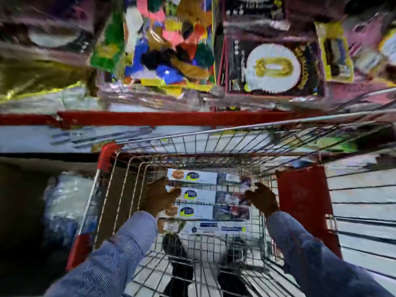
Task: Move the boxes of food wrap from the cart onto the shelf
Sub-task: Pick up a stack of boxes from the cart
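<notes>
Red-trimmed wire cart (132, 174) holds four long white food-wrap boxes (199, 196); left hand (159, 195) and right hand (262, 199), fingers spread, flank their ends.

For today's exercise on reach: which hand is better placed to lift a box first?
Probably the left hand: its fingers already overlap the boxes at their ends. The right hand sits at their far end, open.

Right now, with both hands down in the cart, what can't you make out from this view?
- Grip: the left hand and right hand sit at the ends of the boxes; motion blur hides whether they grip.
- Box count: the cart wires and hands cover part of the stack.
- Shelf space: blurred, partly behind the cart.
- Box print: too smeared to read.
</notes>
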### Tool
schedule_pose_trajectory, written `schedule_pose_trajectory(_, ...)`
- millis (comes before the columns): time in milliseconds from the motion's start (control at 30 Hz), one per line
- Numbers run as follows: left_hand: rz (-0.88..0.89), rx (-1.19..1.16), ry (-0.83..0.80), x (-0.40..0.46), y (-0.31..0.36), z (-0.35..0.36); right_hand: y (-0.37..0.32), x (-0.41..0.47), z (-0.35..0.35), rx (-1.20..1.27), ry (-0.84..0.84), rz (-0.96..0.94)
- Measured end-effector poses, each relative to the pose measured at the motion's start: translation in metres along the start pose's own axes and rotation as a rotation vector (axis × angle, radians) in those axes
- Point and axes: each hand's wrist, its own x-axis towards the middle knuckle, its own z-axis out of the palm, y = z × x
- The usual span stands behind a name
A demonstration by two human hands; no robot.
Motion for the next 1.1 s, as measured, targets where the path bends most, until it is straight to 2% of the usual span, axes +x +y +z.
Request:
schedule_pose_trajectory(100,-0.077,-0.070,0.018,0.030,-0.009,0.012,0.007,0.021,0.006,0.138,0.015,0.053)
schedule_pose_trajectory(167,-0.126,-0.134,0.043,0.043,-0.012,0.017,0.009,0.030,0.007,0.129,0.024,0.082)
schedule_pose_trajectory(267,-0.130,-0.067,0.072,0.051,-0.019,0.020,0.012,0.035,0.011,0.061,0.042,0.108)
schedule_pose_trajectory(333,-0.118,-0.047,0.116,0.054,-0.023,0.020,0.013,0.038,0.016,-0.012,0.087,0.026)
schedule_pose_trajectory(400,-0.017,0.023,0.170,0.052,-0.024,0.024,0.014,0.041,0.021,-0.112,0.132,-0.121)
schedule_pose_trajectory(500,0.294,0.233,0.209,0.047,-0.025,0.031,0.009,0.045,0.024,-0.343,0.197,-0.411)
schedule_pose_trajectory(567,0.438,0.343,0.133,0.048,-0.025,0.035,0.001,0.051,0.026,-0.539,0.165,-0.633)
schedule_pose_trajectory(633,0.509,0.475,0.080,0.051,-0.025,0.041,-0.008,0.059,0.031,-0.665,0.058,-0.753)
schedule_pose_trajectory(733,0.601,0.663,0.004,0.051,-0.012,0.045,-0.027,0.063,0.039,-0.802,-0.064,-0.828)
schedule_pose_trajectory(833,0.640,0.780,-0.058,0.055,-0.005,0.048,-0.042,0.065,0.045,-0.898,-0.128,-0.816)
schedule_pose_trajectory(967,0.713,0.841,-0.095,0.058,-0.002,0.053,-0.054,0.071,0.056,-0.971,-0.119,-0.818)
schedule_pose_trajectory(1100,0.678,0.880,-0.115,0.060,0.002,0.056,-0.058,0.074,0.060,-0.924,-0.081,-0.850)
